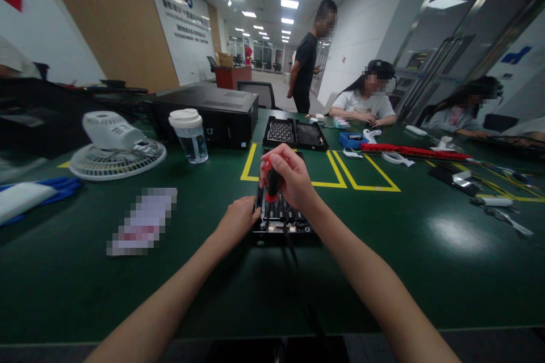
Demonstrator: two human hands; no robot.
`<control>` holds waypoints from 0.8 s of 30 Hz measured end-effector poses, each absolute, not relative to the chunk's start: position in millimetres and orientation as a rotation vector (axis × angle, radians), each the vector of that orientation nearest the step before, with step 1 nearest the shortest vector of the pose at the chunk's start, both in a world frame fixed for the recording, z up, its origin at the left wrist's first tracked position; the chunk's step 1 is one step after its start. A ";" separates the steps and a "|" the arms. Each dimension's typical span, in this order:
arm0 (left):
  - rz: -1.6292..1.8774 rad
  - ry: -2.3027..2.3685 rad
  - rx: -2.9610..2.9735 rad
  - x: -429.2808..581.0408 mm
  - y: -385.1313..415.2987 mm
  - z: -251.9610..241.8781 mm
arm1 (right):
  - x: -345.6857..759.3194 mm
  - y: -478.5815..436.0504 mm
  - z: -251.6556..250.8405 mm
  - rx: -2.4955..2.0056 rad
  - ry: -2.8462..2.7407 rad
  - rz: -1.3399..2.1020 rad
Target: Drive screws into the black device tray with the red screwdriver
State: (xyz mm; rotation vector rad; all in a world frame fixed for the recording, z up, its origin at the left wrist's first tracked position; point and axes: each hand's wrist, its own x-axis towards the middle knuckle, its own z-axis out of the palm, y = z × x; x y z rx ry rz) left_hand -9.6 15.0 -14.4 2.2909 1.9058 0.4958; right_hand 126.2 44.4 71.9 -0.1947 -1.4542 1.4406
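Note:
My right hand (289, 173) is closed round the handle of a red and black screwdriver (271, 184), which points down over a black case (293, 229). A grid of dark rounded cells shows inside the case, with small metal and pale parts along its near edge. My left hand (240, 215) grips the left side of the case, its fingertips partly hidden behind the edge. The screwdriver's tip is too dark to make out against the case. A dark strap or cable (292, 247) runs from the case's near side down toward me.
On the green table (204, 289) lie a white fan (117, 150), a lidded cup (189, 136), a blurred-out flat item (142, 224) and a large black box (208, 108). Farther back are an opened black case (293, 133) and a blue tray (352, 140). Several people are beyond.

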 end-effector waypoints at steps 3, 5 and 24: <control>0.490 1.892 2.292 -9.5 14.4 -13.7 | 124.6 40.8 73.3 -0.241 -1.474 1.393; 0.493 1.892 2.287 -9.4 14.2 -13.6 | 123.9 38.7 74.2 -0.268 -1.479 1.373; 0.502 1.872 2.280 -9.2 14.7 -13.2 | 121.2 32.3 76.8 -0.403 -1.418 1.147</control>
